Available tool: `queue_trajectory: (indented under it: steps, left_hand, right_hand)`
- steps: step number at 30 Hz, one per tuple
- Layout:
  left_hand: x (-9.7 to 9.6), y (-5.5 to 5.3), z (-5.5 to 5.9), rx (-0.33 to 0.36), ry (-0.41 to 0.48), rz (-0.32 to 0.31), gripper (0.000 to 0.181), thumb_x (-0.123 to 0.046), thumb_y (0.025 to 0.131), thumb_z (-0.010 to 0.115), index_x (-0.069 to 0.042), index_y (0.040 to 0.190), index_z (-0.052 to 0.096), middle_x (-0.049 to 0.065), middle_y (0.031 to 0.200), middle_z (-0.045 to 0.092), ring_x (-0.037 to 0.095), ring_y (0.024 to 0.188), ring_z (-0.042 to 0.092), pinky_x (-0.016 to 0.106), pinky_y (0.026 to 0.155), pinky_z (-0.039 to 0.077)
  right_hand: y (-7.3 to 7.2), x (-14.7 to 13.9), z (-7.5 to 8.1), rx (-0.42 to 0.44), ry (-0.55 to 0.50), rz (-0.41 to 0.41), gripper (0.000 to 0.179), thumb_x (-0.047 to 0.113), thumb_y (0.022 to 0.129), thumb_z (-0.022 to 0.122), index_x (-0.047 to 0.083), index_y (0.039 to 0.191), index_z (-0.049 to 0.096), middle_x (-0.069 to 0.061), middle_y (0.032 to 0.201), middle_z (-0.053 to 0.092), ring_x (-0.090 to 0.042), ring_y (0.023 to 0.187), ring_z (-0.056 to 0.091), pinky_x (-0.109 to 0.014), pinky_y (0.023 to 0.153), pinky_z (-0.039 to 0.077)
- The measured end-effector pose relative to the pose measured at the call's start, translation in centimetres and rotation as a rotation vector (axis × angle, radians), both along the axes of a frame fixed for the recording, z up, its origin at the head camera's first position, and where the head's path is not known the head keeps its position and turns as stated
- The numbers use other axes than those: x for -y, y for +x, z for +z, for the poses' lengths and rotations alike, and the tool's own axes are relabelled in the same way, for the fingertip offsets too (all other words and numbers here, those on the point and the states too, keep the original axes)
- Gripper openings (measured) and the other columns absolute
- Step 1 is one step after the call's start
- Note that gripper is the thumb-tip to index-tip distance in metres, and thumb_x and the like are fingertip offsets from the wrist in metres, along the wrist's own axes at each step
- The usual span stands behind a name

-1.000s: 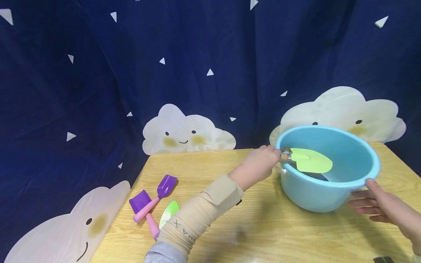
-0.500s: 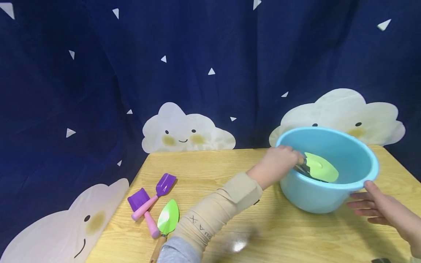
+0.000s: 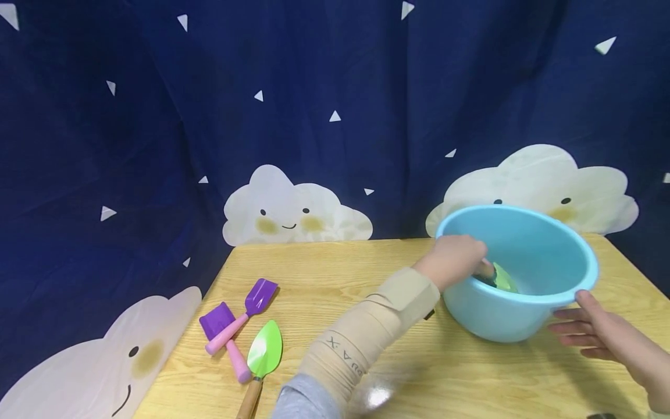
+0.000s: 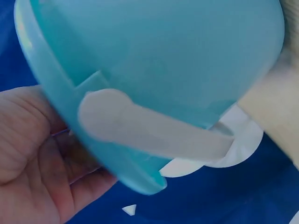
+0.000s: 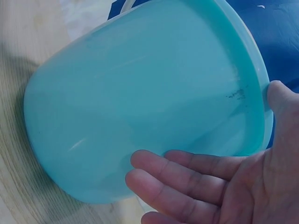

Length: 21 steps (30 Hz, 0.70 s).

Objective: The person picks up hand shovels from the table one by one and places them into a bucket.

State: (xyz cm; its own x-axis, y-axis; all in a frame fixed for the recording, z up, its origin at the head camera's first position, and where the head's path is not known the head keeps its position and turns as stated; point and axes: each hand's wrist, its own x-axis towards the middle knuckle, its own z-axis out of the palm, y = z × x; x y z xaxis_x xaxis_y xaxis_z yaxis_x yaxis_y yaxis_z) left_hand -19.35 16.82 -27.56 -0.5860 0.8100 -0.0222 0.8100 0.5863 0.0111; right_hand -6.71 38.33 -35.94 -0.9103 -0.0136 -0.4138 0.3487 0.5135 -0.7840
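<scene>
Reaches over the rim of the blue bucket (image 3: 502, 317) with the left hand (image 3: 454, 259), fingers curled downward inside and, to judge by the curl, gripping the green trowel (image 3: 505, 278). Handle hidden; blade just past the left fingertips, low in the bucket. Rests the right hand (image 3: 609, 334) on the bucket's opposite side: thumb on the rim, other fingers loosely extended beside the outer wall, wrapped around nothing.

Could tip the bucket toward the left hand by leaning on that rim, with little more than a thumb to resist. Could knock the white bail (image 4: 159, 130), just beside the left hand, when withdrawing carelessly. Could also jam or scrape the blade by letting go too early over the dark item (image 3: 487, 282) under the left hand, too shaded to identify. Might brush the other trowel (image 3: 266, 348), left of the left hand and near the left sleeve (image 3: 309, 400), by pulling back low.
</scene>
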Motion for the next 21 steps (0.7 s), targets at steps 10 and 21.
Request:
queue_trajectory:
  steps: [10,21]
  left_hand:
    - [-0.7,-0.8,-0.7,0.031,-0.047,0.053,0.023,-0.024,0.086,0.06,-0.021,0.066,0.048,-0.009,0.065,0.044,0.006,0.063,0.041,0.021,0.055,0.035]
    - [2.5,-1.2,-1.4,-0.173,0.174,-0.06,0.019,-0.033,0.09,0.051,-0.022,0.101,0.064,-0.011,0.088,0.051,0.0,0.078,0.049,0.014,0.059,0.04]
  right_hand:
    - [0.2,0.2,0.3,0.007,-0.013,0.001,0.088,0.052,0.09,-0.006,-0.023,0.125,0.026,-0.03,0.111,0.054,-0.04,0.096,0.056,-0.05,0.071,0.046]
    - [-0.2,0.2,-0.1,0.035,-0.003,-0.041,0.093,0.055,0.088,-0.007,-0.023,0.123,0.029,-0.03,0.108,0.055,-0.038,0.094,0.058,-0.049,0.072,0.047]
